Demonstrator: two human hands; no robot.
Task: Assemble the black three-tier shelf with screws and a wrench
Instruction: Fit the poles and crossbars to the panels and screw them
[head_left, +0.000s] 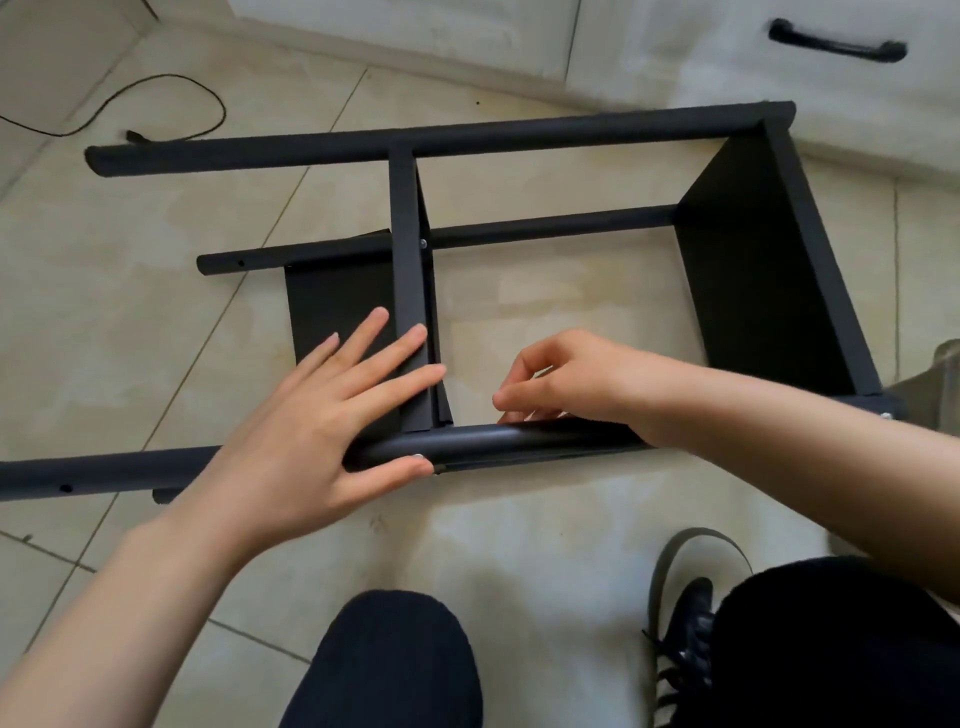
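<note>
Knee (384, 660) | tiled floor (156, 291) | white cabinet (675, 47) | shelf (519, 136) lying sideways

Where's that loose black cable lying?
The black cable lies on the tiled floor at the head view's upper left, just beyond the shelf frame's far pole.

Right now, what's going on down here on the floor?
A person is putting together a black shelf lying on its side on the tiled floor. The left hand presses flat on the middle panel, thumb on the near pole. The right hand pinches something small, hard to make out, just above that pole.
</note>
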